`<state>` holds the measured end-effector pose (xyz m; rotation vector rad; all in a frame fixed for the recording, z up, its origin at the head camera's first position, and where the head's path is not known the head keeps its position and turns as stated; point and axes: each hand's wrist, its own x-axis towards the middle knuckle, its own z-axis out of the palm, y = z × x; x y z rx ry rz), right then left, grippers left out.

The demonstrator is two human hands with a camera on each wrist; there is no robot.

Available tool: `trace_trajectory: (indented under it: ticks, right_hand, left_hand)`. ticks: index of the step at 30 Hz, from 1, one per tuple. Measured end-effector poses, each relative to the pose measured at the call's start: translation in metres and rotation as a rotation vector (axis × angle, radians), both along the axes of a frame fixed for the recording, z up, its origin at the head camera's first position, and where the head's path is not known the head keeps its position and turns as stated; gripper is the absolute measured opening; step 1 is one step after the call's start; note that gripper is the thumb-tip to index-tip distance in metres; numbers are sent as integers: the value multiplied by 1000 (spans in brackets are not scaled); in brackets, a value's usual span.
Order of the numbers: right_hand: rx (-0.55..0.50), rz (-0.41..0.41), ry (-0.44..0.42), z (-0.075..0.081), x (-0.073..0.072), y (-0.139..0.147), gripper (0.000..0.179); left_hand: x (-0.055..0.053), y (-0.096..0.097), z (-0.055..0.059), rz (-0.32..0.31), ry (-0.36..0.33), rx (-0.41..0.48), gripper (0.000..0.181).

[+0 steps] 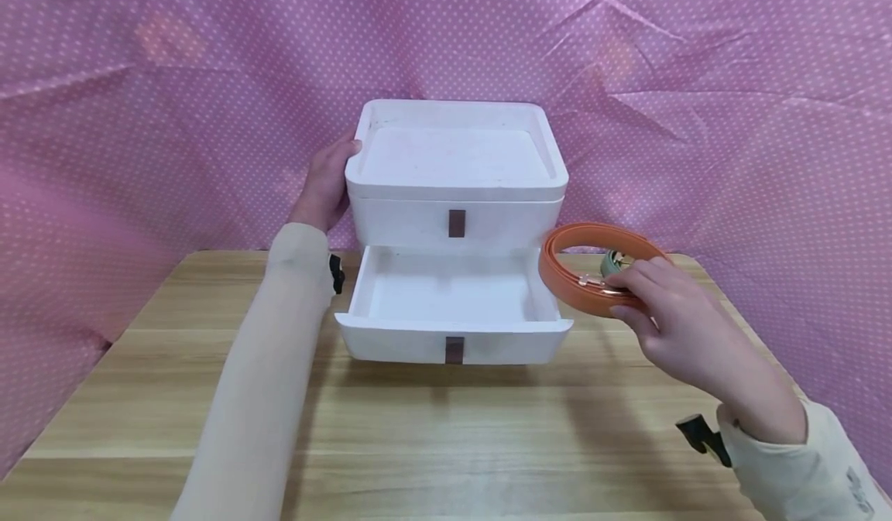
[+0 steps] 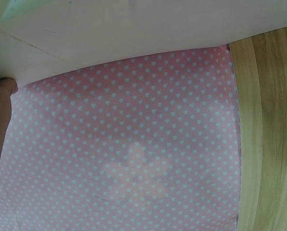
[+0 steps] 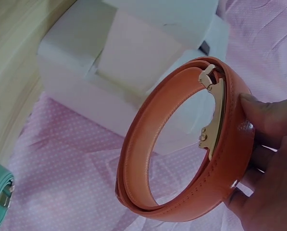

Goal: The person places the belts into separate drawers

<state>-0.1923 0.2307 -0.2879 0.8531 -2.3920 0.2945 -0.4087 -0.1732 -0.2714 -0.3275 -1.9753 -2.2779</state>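
A white two-drawer box (image 1: pixel 456 190) stands at the back of the table, its upper drawer closed and its lower drawer (image 1: pixel 390 339) pulled out with nothing inside. My left hand (image 1: pixel 326 180) rests against the box's left side, thumb at the top rim; in the left wrist view only a bit of a finger (image 2: pixel 6 86) shows at the box wall. My right hand (image 1: pixel 672 323) pinches a coiled orange belt (image 1: pixel 557 273) near its gold buckle (image 3: pixel 218 113). The coil hangs in the air by the lower drawer's right side.
Behind the right hand a coiled green belt (image 1: pixel 611 264) lies near the table's back right, also at the left edge of the right wrist view. A pink dotted cloth (image 1: pixel 230 103) hangs behind and beside the wooden table (image 1: pixel 418 443).
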Motion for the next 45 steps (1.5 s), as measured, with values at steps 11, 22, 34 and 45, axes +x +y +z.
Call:
trace_trajectory:
  ticks: [11, 22, 34, 45]
  right_hand:
    - [-13, 149, 6, 7, 10, -19, 30]
    - [-10, 233, -9, 9, 8, -46, 14]
    - [22, 279, -75, 11, 3, -62, 21]
    - [44, 258, -137, 14, -3, -73, 22]
  left_hand:
    - [0, -1, 0, -6, 7, -7, 50]
    - [-1, 0, -2, -4, -1, 10, 49]
    - [2, 0, -3, -6, 2, -20, 49]
    - [1, -1, -3, -7, 9, -27, 49]
